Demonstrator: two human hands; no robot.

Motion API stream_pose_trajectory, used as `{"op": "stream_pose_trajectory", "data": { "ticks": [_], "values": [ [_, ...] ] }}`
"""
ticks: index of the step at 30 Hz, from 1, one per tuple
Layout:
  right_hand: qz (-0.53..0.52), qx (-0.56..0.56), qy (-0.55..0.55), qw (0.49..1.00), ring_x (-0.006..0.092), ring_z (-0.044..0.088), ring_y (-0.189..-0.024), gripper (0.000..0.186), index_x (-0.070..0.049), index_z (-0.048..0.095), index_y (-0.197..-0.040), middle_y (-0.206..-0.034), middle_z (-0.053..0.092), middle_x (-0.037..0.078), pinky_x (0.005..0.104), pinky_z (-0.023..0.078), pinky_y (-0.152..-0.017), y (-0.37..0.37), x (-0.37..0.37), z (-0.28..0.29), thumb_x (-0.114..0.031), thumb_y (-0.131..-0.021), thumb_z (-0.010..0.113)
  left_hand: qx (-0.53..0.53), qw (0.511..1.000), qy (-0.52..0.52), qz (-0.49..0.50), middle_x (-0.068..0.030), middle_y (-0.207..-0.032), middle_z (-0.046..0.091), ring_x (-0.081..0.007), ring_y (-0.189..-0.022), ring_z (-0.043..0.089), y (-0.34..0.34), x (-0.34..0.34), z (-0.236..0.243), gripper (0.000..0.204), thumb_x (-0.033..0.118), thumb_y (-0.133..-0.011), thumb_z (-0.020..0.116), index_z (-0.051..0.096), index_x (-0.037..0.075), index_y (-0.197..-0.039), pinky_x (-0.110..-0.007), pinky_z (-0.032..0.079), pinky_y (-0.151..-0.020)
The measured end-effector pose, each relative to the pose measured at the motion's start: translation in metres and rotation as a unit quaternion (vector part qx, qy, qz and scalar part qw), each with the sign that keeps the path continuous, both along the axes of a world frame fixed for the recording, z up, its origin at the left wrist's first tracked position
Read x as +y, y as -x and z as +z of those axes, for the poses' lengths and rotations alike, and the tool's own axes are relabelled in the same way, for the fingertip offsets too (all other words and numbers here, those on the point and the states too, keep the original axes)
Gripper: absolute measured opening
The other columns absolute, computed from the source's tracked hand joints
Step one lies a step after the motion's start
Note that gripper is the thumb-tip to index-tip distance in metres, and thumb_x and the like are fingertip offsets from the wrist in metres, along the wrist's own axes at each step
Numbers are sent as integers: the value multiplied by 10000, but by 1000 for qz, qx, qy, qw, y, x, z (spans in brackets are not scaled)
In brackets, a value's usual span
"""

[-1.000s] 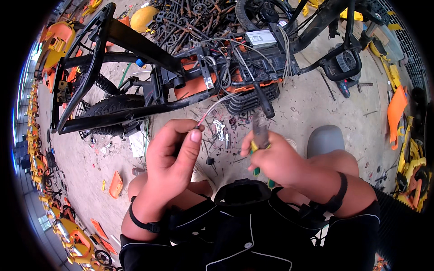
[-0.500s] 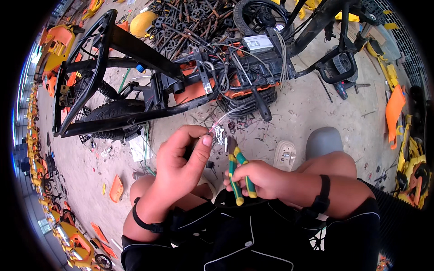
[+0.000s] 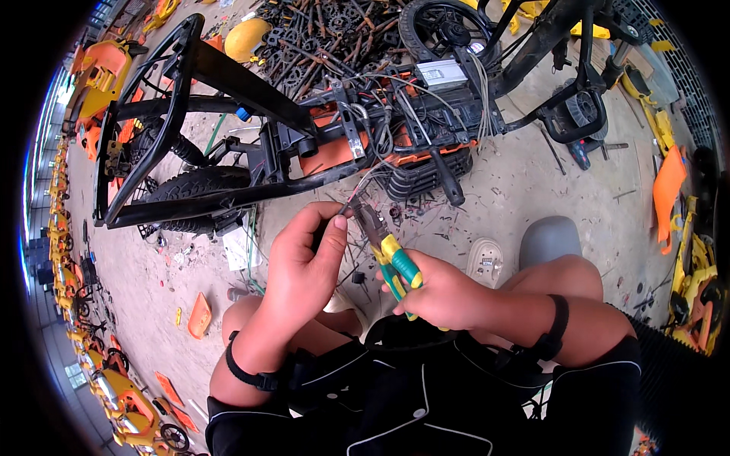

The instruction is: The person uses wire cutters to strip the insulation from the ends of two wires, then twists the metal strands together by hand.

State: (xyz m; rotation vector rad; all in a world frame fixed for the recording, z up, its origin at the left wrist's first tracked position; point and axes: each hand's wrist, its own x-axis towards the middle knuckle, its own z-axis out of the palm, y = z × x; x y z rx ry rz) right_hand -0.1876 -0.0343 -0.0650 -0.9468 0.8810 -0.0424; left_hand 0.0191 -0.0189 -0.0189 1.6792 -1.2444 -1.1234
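Between its thumb and forefinger, my left hand (image 3: pixel 304 254) pinches thin wires (image 3: pixel 361 183) that lead up to the vehicle frame. My right hand (image 3: pixel 445 289) is wrapped round pliers (image 3: pixel 401 257) with green and yellow handles. Their dark metal jaws lie at the wires, right beside my left fingertips; whether they bite on a wire I cannot tell. Just beyond both hands lies the black vehicle frame (image 3: pixel 228 204), its grey cables (image 3: pixel 482 91) and wiring exposed over an orange part. Across it rests a screwdriver (image 3: pixel 447 176) with a black handle.
A heap of rusty metal parts (image 3: pixel 334 34) lies behind the frame, beside a yellow helmet-like shell (image 3: pixel 246 39). On the right are a power drill (image 3: pixel 579 154) and an orange panel (image 3: pixel 668 190). An orange scrap (image 3: pixel 199 315) lies at left; yellow vehicles line the far left.
The pliers have moved up and left, and their jaws are now at the wires by my left fingers. The white piece seen hanging there before no longer shows.
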Motion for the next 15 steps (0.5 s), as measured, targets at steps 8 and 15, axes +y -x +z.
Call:
{"op": "stream_pose_trajectory", "data": {
  "ticks": [8, 15],
  "values": [
    [13, -36, 100, 994, 183, 624, -1052, 556, -5, 429, -1396, -1281, 561, 107, 325, 527, -906, 8, 0, 3, 80, -856, 528, 66, 996, -63, -5, -60, -811, 635, -61, -640, 533, 5, -3, 2, 209, 94, -1020, 569, 486, 26, -1199, -199, 431, -529],
    [17, -35, 112, 993, 210, 659, -1024, 625, -4, 362, -1458, -1292, 544, 124, 337, 535, -898, 11, -2, 13, 63, -851, 500, 85, 995, -59, -8, -65, -782, 684, -68, -564, 543, 6, -3, -9, 228, 86, -991, 616, 462, 16, -1144, -218, 433, -500]
  ]
}}
